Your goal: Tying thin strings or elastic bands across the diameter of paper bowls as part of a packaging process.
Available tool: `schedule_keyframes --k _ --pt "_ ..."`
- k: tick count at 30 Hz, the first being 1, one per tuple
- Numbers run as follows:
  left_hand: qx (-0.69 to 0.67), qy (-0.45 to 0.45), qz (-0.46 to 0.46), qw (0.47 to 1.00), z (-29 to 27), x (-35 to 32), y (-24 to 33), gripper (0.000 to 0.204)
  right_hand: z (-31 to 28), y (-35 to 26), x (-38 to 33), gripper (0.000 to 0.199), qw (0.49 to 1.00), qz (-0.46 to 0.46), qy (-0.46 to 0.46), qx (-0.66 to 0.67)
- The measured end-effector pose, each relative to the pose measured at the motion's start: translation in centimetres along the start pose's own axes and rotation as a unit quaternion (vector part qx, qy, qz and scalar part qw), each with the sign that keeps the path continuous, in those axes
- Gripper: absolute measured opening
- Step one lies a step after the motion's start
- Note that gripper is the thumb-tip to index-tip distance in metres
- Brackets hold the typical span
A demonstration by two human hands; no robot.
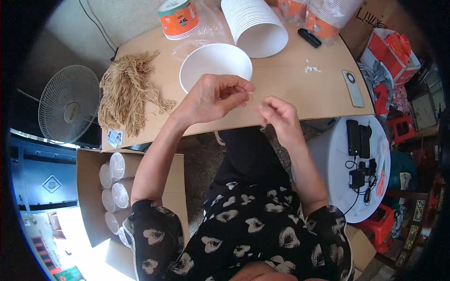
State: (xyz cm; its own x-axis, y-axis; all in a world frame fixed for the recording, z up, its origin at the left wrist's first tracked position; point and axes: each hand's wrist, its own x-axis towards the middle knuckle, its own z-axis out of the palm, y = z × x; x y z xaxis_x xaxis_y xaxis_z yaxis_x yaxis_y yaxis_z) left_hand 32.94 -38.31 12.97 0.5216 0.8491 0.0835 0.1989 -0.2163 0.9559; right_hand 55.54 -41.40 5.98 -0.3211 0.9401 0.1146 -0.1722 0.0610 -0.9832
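Raised over the table's front edge, my left hand [213,98] pinches a thin pale strand of string [253,95]. My right hand [282,121] is a little lower and to the right, its fingertips also pinched on the string, with a loose bit below them. A wide white paper tub [215,61] stands just behind my left hand, which overlaps its near rim. To the left lies a thick bundle of tan strings [126,89], with loose ends spread on the wood.
Behind are a stack of white tubs [248,23] on its side, an orange printed tub [179,22] and a black stapler-like object [309,38]. White scraps [312,69] and a phone [353,89] lie right. A fan [70,104], carton [89,187] and round white stool [335,173] flank me.
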Motion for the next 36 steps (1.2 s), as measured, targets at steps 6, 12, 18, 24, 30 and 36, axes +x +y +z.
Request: schedule_keyframes --k 6,12,18,24,30,36 --pt "0.233 0.032 0.141 0.962 0.5 0.3 0.9 0.012 -0.2 -1.1 -0.3 0.020 0.999 -0.039 0.025 0.025" --pt "0.240 0.093 0.148 0.955 1.1 -0.9 0.6 0.010 -0.3 -1.0 -0.2 0.017 0.977 -0.017 0.054 0.207" --pt "0.375 0.186 0.253 0.872 0.8 -1.8 -1.1 0.019 -0.3 -1.6 -1.5 0.017 0.989 -0.070 -0.007 0.126" --pt "0.408 0.231 0.260 0.844 0.6 -2.1 -1.9 0.024 0.0 -1.7 -2.7 0.018 0.994 -0.024 -0.011 0.102" --pt "0.474 0.223 0.219 0.823 0.1 -2.7 -1.5 0.029 0.9 -5.6 -4.4 0.014 0.997 -0.013 -0.070 -0.038" --pt "0.447 0.238 0.129 0.853 -4.4 -3.8 -1.6 0.023 -3.3 -11.0 -8.3 0.010 0.988 -0.070 -0.036 -0.130"
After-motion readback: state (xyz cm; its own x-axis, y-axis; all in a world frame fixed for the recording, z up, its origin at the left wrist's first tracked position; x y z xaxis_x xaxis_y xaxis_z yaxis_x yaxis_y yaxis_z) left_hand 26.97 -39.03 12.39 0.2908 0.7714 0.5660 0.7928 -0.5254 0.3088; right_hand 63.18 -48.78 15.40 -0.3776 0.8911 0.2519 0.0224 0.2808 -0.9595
